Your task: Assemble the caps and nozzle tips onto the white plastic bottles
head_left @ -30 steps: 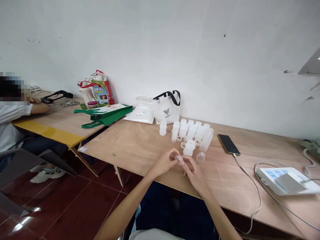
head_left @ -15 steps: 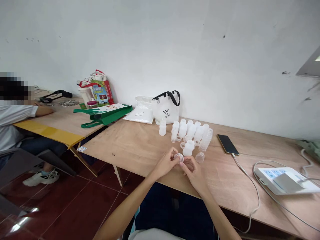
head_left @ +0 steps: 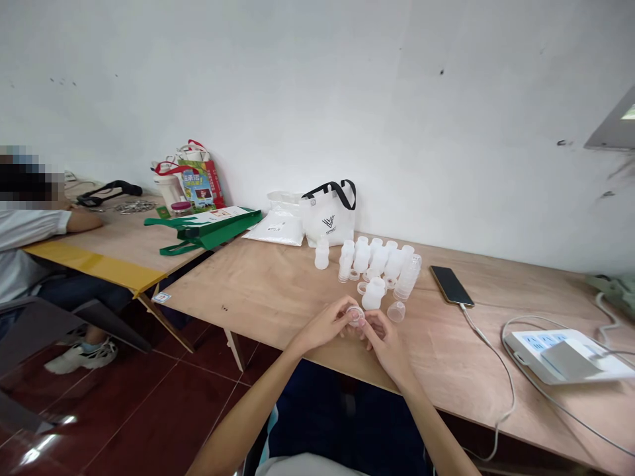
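Between my two hands, near the table's front edge, is a small round translucent plastic ring or cap [head_left: 355, 313]. My left hand [head_left: 331, 322] pinches it from the left. The fingers of my right hand [head_left: 380, 334] close on its right side. Just beyond my fingers stands a frosted white bottle [head_left: 373, 295], with a clear dome-shaped cap [head_left: 396, 311] to its right. Farther back are several more frosted bottles [head_left: 378, 256] with loose rings among them. A stack of clear caps [head_left: 408, 277] lies to their right, and one bottle [head_left: 322, 254] stands apart at the left.
A phone [head_left: 452, 285] on a cable and a white device [head_left: 568, 357] lie to the right. Against the wall are a white tote bag [head_left: 327, 218] and a white plastic package [head_left: 278, 226]. A green bag [head_left: 213, 228] bridges toward the left table, where another person's arm [head_left: 85, 219] rests.
Both hands stay at the same spot, their fingers shifting slightly around the round piece, which now appears tilted a little differently. The bottles and caps on the table have not moved.
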### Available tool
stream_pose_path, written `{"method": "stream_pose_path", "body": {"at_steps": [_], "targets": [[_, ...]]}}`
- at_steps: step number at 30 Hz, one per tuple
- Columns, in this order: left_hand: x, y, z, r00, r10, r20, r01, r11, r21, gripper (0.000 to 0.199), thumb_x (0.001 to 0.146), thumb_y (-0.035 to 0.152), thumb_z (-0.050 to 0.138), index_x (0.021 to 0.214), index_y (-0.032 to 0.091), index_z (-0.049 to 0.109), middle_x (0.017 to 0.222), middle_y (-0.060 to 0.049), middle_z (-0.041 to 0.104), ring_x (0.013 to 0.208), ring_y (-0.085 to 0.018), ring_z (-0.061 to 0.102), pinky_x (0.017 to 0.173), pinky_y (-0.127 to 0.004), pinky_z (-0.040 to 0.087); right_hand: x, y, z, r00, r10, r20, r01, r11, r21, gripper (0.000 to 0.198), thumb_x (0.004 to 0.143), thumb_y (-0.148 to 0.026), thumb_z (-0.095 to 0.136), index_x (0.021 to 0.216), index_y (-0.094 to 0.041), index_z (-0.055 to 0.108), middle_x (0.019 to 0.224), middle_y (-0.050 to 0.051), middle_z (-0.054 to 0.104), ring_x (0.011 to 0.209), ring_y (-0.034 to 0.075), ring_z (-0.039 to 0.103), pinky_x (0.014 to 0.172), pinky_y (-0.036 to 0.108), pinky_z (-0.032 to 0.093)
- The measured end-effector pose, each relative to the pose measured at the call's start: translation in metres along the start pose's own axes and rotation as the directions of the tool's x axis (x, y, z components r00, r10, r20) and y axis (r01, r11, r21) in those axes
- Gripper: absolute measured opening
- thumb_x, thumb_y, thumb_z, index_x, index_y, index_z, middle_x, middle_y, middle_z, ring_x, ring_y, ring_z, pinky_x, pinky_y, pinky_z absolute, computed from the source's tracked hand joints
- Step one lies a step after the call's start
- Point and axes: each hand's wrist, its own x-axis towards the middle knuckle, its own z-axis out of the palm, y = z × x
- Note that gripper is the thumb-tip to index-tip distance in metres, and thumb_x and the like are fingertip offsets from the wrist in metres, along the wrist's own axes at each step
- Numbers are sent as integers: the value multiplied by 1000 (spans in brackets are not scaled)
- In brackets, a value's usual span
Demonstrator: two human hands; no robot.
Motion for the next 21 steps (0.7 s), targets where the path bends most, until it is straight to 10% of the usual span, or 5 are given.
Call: {"method": "stream_pose_path", "body": {"at_steps": [11,21], "targets": [[3,0,7,981,96,-167,-65,981,185,29,99,44,54,94,18,64,81,0,65,72,-14,58,66,-23,45,-2,-2,1,999,-9,35,9,1000,-14,36,94,-60,61,101,-25,62,83,5,68,71,20,62,52,28,45],[2,0,4,998,33,-53,-33,999,-1,34,98,52,54,98,18,57,81,-1,61,64,-13,60,52,-21,48,-3,-4,1,998,-10,56,10,1000,-2,36,94,-60,62,100,-24,62,82,4,67,71,19,61,53,28,46]]}}
